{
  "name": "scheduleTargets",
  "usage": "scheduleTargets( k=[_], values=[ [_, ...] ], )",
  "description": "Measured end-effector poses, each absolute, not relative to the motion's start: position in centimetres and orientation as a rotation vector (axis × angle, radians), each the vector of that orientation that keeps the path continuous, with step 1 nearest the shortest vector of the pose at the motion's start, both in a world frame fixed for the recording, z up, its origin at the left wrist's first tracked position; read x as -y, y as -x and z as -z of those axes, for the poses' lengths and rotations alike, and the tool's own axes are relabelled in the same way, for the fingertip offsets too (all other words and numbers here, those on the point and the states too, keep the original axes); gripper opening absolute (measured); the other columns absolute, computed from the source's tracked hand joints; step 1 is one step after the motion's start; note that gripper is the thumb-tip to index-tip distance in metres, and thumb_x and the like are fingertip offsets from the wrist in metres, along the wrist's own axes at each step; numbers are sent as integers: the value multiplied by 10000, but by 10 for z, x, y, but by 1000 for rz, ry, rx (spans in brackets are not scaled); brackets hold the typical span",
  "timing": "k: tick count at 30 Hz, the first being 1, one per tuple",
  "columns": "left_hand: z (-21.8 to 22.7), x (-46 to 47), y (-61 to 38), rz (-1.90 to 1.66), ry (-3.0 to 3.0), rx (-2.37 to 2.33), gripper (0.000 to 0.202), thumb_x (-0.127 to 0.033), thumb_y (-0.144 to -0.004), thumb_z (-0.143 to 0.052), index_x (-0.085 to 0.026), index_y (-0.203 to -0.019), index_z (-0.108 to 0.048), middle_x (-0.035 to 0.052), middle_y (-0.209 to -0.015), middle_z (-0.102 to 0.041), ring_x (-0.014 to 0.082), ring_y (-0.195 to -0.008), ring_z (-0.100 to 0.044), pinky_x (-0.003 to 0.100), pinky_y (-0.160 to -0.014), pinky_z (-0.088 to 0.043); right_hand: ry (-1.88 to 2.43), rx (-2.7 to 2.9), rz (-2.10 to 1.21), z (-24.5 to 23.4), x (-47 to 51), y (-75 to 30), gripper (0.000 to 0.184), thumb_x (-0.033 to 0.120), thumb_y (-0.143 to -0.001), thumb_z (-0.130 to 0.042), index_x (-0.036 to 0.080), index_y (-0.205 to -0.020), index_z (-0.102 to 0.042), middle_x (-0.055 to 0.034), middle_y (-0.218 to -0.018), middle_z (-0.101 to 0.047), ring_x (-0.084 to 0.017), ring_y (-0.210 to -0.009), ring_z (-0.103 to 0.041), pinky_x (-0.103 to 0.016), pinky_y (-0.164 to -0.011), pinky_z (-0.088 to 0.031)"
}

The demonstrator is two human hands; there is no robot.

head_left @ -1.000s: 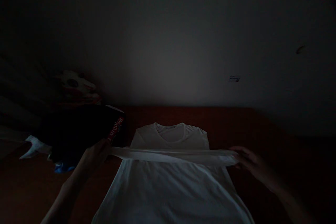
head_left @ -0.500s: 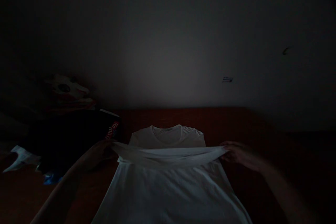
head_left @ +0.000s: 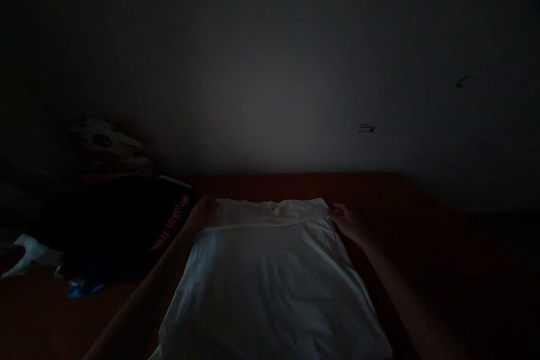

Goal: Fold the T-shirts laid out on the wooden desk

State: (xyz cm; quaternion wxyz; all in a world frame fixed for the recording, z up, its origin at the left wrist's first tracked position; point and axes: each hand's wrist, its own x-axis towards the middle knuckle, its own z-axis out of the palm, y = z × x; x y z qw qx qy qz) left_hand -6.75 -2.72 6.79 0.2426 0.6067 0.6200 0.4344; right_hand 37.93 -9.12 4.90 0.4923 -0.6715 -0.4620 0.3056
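Note:
A white T-shirt (head_left: pixel 270 287) lies spread on the reddish-brown surface, its hem end folded up toward the wall so that the folded layer covers the neckline. My left hand (head_left: pixel 205 212) is closed at the far left corner of the fold, its fingers dim against the dark clothing beside it. At the far right corner my right hand (head_left: pixel 345 219) has its fingers curled at the cloth's edge. The light is very low, so fingertip detail is faint.
Left of the shirt sits a pile of dark clothing (head_left: pixel 113 225) with red lettering. Behind it is a white-and-red patterned item (head_left: pixel 107 140). A blue piece (head_left: pixel 86 288) pokes out below. The pale wall (head_left: pixel 278 95) rises behind the wooden surface (head_left: pixel 337 180).
Both hands have moved away from me and closer together, carrying the raised edge of the T-shirt to its far end. The neckline and shoulders are now covered.

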Motion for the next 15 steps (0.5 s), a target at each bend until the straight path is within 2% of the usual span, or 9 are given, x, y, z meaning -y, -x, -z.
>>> scheduleTargets(
  k=[2, 4, 6, 8, 9, 13, 15],
  values=[
    [-55, 64, 77, -1099, -1802, -1699, 312, -464, -780, -704, -193, -927, -656, 64, -937, -700, 222, -789, -679, 376, -831, -559, 1671, 1177, -719, -40, 123, -382, 401, 609, -621, -741, 249, -778, -660, -74, -801, -720, -282, -804, -691, -416, -783, -530],
    [-40, 113, 97, -927, -2050, -1708, 300, -520, -825, -622, -235, -911, -652, 45, -900, -697, 214, -730, -675, 357, -775, -557, 1763, 1362, -697, -33, 166, -389, 417, 687, -676, -665, 271, -691, -649, -46, -706, -703, -257, -716, -675, -368, -696, -527],
    [-24, 166, 123, -753, -2117, -1816, 321, -571, -823, -600, -260, -874, -658, 54, -856, -707, 245, -745, -696, 350, -714, -559, 1894, 1454, -705, -28, 210, -397, 436, 709, -715, -633, 280, -643, -639, -25, -633, -687, -231, -625, -660, -328, -614, -511],
    [-10, 212, 147, -661, -2118, -1845, 360, -609, -690, -685, -285, -845, -698, 83, -888, -746, 313, -829, -725, 367, -673, -575, 1995, 1521, -735, -25, 246, -402, 447, 729, -730, -619, 291, -649, -658, -14, -592, -676, -226, -569, -650, -313, -557, -500],
    [-5, 229, 156, -622, -2101, -1843, 367, -612, -656, -702, -301, -851, -720, 82, -899, -762, 332, -867, -734, 370, -673, -584, 2016, 1556, -749, -24, 259, -402, 448, 733, -739, -612, 297, -659, -671, -16, -605, -687, -228, -575, -660, -311, -562, -509],
    [2, 256, 168, -533, -1881, -1923, 328, -624, -749, -623, -329, -818, -749, 28, -754, -771, 277, -625, -727, 329, -534, -567, 1981, 1633, -761, -19, 280, -402, 459, 739, -786, -553, 320, -690, -712, -48, -758, -765, -270, -744, -732, -337, -707, -566],
    [-4, 255, 166, -565, -1774, -1943, 379, -670, -754, -581, -327, -777, -743, 15, -704, -757, 267, -584, -713, 325, -527, -571, 2008, 1542, -714, -16, 282, -406, 451, 743, -777, -538, 342, -764, -744, -56, -865, -798, -305, -853, -749, -369, -770, -582]
  ],
)
